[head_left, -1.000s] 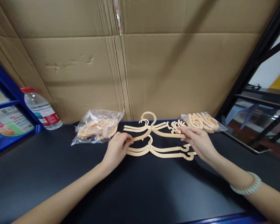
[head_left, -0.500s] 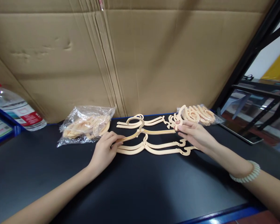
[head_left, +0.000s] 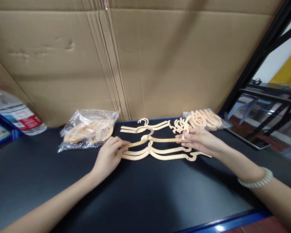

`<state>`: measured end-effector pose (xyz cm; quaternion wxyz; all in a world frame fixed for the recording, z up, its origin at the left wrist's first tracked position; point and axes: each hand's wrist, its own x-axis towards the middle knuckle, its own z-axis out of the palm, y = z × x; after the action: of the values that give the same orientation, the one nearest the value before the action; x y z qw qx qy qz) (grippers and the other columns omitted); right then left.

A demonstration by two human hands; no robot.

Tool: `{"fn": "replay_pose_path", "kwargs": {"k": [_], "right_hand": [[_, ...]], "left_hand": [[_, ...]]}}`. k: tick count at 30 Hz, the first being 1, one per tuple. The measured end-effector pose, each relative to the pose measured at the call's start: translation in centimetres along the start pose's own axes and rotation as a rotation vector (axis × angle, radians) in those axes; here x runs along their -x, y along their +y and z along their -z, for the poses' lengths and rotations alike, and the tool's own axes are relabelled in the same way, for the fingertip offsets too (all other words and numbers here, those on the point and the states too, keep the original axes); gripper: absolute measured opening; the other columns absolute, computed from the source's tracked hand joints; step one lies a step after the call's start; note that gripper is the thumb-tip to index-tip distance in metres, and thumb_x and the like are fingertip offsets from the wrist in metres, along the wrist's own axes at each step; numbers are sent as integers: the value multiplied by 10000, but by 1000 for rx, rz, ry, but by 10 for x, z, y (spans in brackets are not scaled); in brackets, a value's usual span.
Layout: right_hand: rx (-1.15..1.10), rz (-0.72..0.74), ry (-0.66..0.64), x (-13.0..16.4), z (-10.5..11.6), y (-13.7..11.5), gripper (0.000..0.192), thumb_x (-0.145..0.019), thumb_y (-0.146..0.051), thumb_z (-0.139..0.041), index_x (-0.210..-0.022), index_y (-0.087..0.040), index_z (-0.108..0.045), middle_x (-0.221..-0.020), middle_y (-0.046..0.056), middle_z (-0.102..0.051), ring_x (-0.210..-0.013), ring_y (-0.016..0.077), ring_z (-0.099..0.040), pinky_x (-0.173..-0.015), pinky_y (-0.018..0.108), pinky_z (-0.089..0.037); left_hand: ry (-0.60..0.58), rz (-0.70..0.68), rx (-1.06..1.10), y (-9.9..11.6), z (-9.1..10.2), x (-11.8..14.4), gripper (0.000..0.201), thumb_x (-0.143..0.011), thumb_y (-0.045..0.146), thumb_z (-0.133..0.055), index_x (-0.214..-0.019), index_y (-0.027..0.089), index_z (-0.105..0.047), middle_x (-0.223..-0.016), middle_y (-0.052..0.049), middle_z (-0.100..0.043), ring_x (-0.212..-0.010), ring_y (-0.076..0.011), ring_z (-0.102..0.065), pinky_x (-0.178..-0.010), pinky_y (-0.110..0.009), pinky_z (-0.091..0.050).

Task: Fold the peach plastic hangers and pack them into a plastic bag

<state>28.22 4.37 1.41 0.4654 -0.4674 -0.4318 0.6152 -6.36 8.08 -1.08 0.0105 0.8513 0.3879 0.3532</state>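
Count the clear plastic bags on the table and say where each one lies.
2. One plastic bag lies left of the left hand; the other plastic bag lies beyond the right hand, by the cardboard wall. More may lie outside the view.

Both bare forearms reach forward from the lower corners and angle inward toward each other. The left hand (head_left: pixel 108 157) lies palm down, fingers curled, thumb and forefinger pinched together at its far tip. The right hand (head_left: pixel 200 141) is turned with its fingers pointing left, fingertips gathered in a light pinch. The right wrist wears a pale beaded bracelet (head_left: pixel 255 178).
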Motion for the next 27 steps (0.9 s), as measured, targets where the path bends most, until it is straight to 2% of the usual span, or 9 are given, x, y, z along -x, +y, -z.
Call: {"fn": "replay_pose_path", "kwargs": {"k": [5, 8, 13, 21, 27], "right_hand": [[12, -9, -11, 0, -1, 0, 241, -672, -308, -802, -736, -150, -632, -934, 94, -727, -836, 169, -696, -775, 245, -564], [24, 32, -8, -1, -2, 3, 271, -650, -330, -816, -725, -158, -621, -891, 79, -728, -835, 174, -697, -792, 261, -564], [41, 101, 74, 0, -7, 7, 327, -604, -374, -836, -711, -166, -607, -834, 65, -728, -781, 173, -697, -832, 320, -561], [47, 186, 177, 2, -17, 7, 351, -542, -357, -837, -665, -172, -565, -684, 17, -696, -606, 104, -640, -654, 242, -537], [76, 261, 189, 0, -16, 12, 327, -561, -338, -805, -671, -179, -541, -648, 12, -685, -586, 113, -619, -579, 241, -499]], "left_hand": [[-3, -15, -5, 1, 1, 0, 157, -890, 168, -503, -945, 176, -650, -811, -25, -586, -796, -180, -544, -714, -295, -449], [-7, -30, -5, 2, 1, 0, 155, -893, 158, -506, -948, 168, -650, -807, -27, -582, -790, -177, -538, -713, -294, -446], [-27, -38, 5, 2, 0, 0, 158, -898, 146, -498, -945, 168, -647, -816, -29, -580, -794, -173, -538, -715, -293, -445], [-19, -52, 6, 4, 0, 2, 178, -893, 124, -484, -944, 188, -642, -812, -18, -579, -784, -167, -540, -706, -286, -449], [-13, -75, -1, 5, 0, 0, 191, -894, 110, -479, -959, 175, -647, -802, -21, -566, -773, -164, -538, -693, -282, -454]]}}
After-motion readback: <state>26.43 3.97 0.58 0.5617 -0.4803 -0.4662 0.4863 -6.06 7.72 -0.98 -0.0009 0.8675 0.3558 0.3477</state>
